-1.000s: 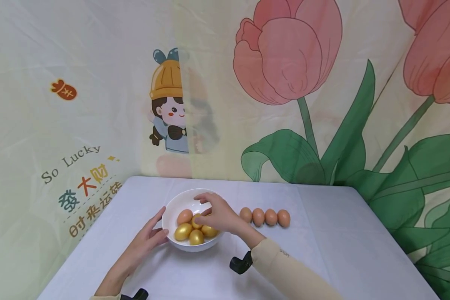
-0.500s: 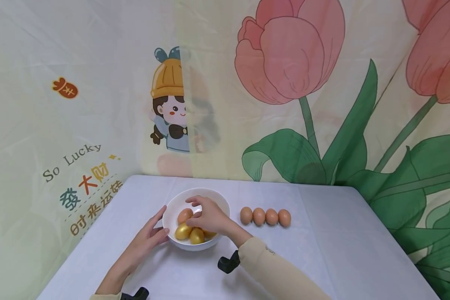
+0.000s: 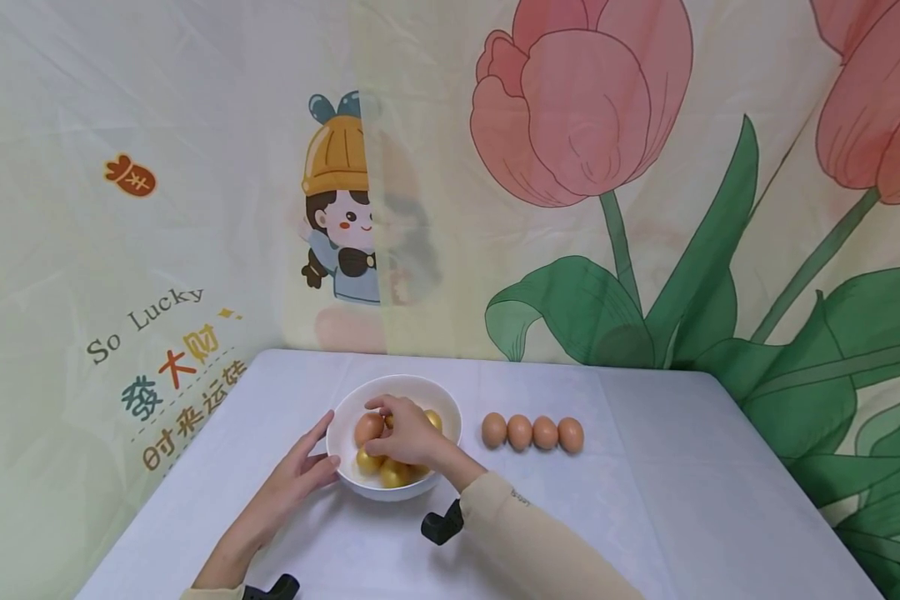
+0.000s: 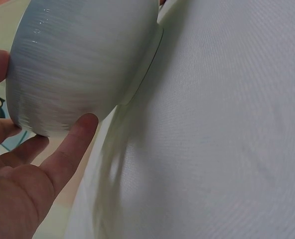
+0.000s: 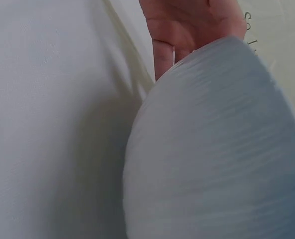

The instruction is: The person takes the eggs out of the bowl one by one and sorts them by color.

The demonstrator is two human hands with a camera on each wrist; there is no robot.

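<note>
A white bowl (image 3: 450,404) stands on the table with several gold eggs (image 3: 395,474) and a brown egg (image 3: 368,428) in it. My left hand (image 3: 296,471) rests its spread fingers and thumb against the bowl's outer left side. In the left wrist view, its fingers (image 4: 75,144) lie nearly straight along the bowl wall. Reaching into the bowl from the right, my right hand (image 3: 408,433) has its thumb and fingertips on either side of the brown egg, pinching it. It hides part of the gold eggs. In the right wrist view, the bowl wall hides the right hand.
Several brown eggs (image 3: 532,432) lie in a row to the right of the bowl. A white cloth (image 3: 645,517) covers the table. Behind it hangs a printed curtain (image 3: 435,325) with tulips. Black wrist mounts (image 3: 442,523) stick out beside the sleeves.
My right hand has moved left and lower in the bowl, from over the gold eggs to the brown egg. Gold eggs on the bowl's right side have come into view. The left hand stays put.
</note>
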